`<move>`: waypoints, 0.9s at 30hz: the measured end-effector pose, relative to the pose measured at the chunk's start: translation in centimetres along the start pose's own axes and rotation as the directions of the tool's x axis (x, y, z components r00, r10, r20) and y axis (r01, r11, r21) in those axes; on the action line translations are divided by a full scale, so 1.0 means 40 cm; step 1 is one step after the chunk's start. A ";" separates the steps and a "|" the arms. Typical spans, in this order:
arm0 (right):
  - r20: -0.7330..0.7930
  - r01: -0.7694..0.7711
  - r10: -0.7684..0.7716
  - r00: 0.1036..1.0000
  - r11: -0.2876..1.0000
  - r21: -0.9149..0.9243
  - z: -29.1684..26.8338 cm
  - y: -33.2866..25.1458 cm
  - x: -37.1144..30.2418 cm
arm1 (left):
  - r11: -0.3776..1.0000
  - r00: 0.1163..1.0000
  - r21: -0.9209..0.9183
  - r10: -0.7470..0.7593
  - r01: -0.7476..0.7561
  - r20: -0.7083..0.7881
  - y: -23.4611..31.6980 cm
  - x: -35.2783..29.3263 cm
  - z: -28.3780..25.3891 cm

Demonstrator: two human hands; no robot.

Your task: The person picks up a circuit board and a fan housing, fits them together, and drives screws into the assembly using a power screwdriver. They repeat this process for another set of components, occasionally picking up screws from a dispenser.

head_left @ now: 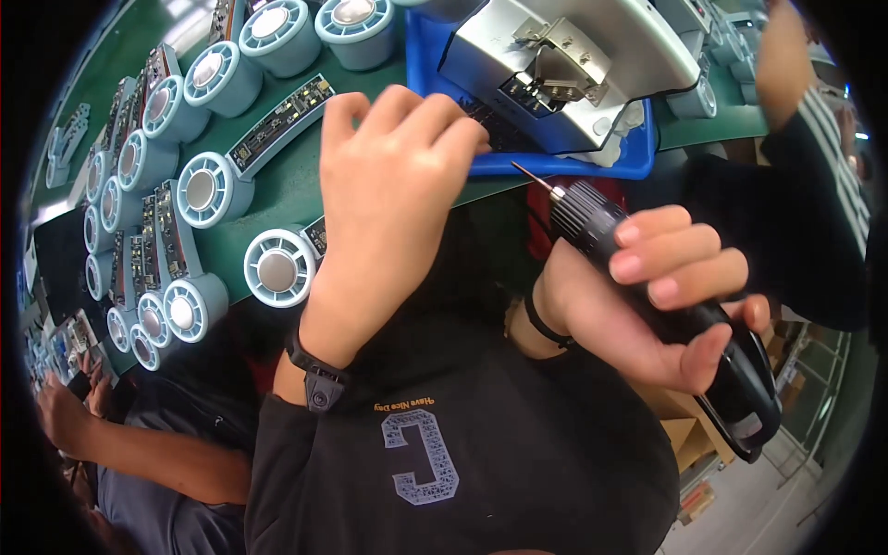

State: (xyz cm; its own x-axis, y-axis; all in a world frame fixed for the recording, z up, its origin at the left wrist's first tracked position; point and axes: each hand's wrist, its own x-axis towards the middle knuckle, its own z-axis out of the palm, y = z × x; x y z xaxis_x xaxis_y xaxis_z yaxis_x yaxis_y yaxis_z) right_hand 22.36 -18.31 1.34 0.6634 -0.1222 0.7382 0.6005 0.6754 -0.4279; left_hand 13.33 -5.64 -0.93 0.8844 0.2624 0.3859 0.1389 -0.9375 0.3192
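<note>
While your right hand (661,296) wraps the black electric screwdriver (666,305), bit raised, your left hand (393,185), fingers curled, rests on the grey housing (592,55), blue tray (638,162) at the green table's (287,185) near edge.

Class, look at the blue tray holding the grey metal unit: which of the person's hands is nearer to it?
The left. The left hand rests with its fingertips at the front edge of the blue tray; the right hand is lower, off the tray, gripping a black electric screwdriver.
</note>
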 end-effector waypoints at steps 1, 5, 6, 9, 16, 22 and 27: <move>0.000 0.027 -0.027 1.000 0.999 0.017 -0.008 -0.010 0.007 | 1.000 0.998 0.025 0.010 -0.008 -0.064 -0.006 0.005 0.012; 0.001 0.043 -0.043 0.999 0.998 0.055 -0.034 -0.012 0.021 | 0.998 0.968 0.061 -0.004 0.020 -0.251 -0.005 0.007 0.052; 0.009 0.030 -0.031 0.999 0.999 0.034 -0.040 -0.013 0.020 | 0.999 0.949 0.024 -0.024 0.033 -0.315 0.005 0.009 0.060; 0.013 0.015 -0.015 1.000 1.000 0.017 -0.061 -0.012 0.017 | 0.999 0.920 -0.037 -0.046 0.035 -0.388 0.024 0.026 0.065; 0.038 -0.013 0.011 0.999 0.999 0.052 -0.074 -0.013 0.021 | 0.999 0.919 -0.044 -0.027 0.010 -0.392 0.038 0.059 0.079; 0.068 -0.051 0.048 0.997 0.998 0.036 -0.086 -0.018 0.023 | 1.000 0.928 -0.023 -0.012 0.003 -0.371 0.045 0.053 0.067; 0.091 -0.079 0.077 0.993 0.997 0.013 -0.082 -0.026 0.019 | 0.997 0.902 -0.071 -0.027 -0.005 -0.431 0.036 0.044 0.091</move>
State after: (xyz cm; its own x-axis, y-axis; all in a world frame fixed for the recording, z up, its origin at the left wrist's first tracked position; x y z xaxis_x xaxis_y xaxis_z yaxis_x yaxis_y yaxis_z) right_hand 23.69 -21.47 0.62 0.6643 -0.0031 0.7474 0.5409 0.6920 -0.4780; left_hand 16.73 -7.37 -2.94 0.6022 0.3602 0.7125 0.1025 -0.9199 0.3784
